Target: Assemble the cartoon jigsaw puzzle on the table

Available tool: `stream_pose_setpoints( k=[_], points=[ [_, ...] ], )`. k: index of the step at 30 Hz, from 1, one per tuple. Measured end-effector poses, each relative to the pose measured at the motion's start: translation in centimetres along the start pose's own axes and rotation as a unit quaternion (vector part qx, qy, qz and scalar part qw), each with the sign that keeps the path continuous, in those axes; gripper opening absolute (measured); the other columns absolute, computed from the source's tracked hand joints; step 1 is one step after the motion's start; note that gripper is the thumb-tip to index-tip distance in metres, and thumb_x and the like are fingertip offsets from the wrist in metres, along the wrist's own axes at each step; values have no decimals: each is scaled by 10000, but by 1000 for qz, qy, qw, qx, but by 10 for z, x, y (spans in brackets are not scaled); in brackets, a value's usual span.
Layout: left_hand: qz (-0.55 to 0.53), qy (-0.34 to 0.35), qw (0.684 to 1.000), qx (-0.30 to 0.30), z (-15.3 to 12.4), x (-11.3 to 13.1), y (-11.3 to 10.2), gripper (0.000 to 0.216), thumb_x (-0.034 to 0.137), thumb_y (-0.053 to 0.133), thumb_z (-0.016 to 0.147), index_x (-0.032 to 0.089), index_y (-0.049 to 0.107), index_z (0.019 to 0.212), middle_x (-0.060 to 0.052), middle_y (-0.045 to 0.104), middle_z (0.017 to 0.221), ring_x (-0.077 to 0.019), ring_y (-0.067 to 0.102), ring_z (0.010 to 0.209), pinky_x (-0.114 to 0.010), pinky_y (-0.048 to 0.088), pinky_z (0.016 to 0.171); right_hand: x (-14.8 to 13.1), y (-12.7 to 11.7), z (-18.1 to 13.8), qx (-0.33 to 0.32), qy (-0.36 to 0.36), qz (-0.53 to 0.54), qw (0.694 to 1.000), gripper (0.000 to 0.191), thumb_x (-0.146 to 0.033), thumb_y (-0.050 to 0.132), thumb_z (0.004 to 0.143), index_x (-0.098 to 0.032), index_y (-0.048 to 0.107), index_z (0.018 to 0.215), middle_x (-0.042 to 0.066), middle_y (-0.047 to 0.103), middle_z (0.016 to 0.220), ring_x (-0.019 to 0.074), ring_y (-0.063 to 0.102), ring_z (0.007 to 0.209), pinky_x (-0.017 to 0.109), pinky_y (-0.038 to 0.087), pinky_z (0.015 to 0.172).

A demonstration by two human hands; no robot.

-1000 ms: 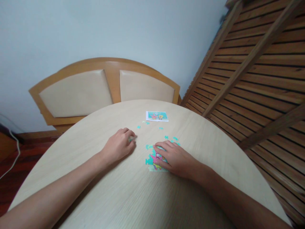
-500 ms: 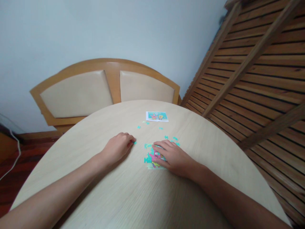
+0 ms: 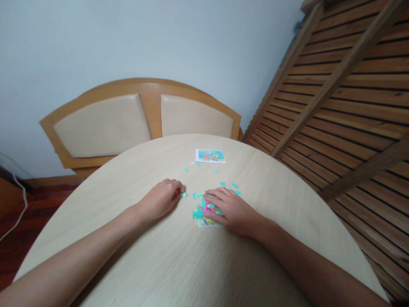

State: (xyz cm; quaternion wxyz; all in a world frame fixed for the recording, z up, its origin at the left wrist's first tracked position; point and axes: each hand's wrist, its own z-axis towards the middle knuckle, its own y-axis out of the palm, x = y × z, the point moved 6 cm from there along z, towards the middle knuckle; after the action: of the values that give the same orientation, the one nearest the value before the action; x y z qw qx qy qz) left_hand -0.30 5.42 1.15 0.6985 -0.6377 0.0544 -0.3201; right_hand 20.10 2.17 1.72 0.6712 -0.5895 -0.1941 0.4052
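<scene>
A partly assembled cartoon jigsaw puzzle (image 3: 202, 212) in teal, pink and yellow lies on the round pale wooden table (image 3: 179, 264). My right hand (image 3: 232, 210) rests flat on its right side, fingers spread over it. My left hand (image 3: 161, 198) lies curled on the table just left of the puzzle, its fingertips pinching or pushing a small teal puzzle piece (image 3: 184, 195). Several loose teal pieces (image 3: 234, 186) are scattered beyond the puzzle.
A small reference picture card (image 3: 210, 155) lies at the far side of the table. Behind the table stands a wooden bench back with two beige cushions (image 3: 140, 119). A slatted wooden frame (image 3: 345, 106) leans at the right. The wall is pale blue.
My left hand has slid right and a little toward me with the teal piece, closing on the puzzle's upper left. My right hand has stayed on the puzzle.
</scene>
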Motion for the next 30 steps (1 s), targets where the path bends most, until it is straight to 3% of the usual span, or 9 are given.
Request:
stream_pose_setpoints(
  k=[14,21,30],
  points=[
    [-63,61,996,30,0,27,-4,177,209,476,989,197,652,997,-61,685,955,-210,606,906,-336,478,821,0,2,1,7,-9,8,1000,475,-497,514,991,-190,600,1343,124,622,1339,277,543,1210,467,448,1036],
    [-124,103,985,60,2,43,6,205,245,463,1025,213,664,1044,-59,675,1017,-205,606,973,-356,474,902,0,3,1,10,-6,18,1000,482,-508,502,992,-214,590,1364,123,621,1330,280,540,1210,472,439,1036],
    [-163,72,982,63,3,40,15,155,288,529,1005,204,648,954,-37,686,926,-202,605,914,-345,473,855,0,2,1,9,-3,25,1000,484,-506,506,990,-222,583,1375,124,616,1330,277,533,1212,473,429,1045]
  ],
)
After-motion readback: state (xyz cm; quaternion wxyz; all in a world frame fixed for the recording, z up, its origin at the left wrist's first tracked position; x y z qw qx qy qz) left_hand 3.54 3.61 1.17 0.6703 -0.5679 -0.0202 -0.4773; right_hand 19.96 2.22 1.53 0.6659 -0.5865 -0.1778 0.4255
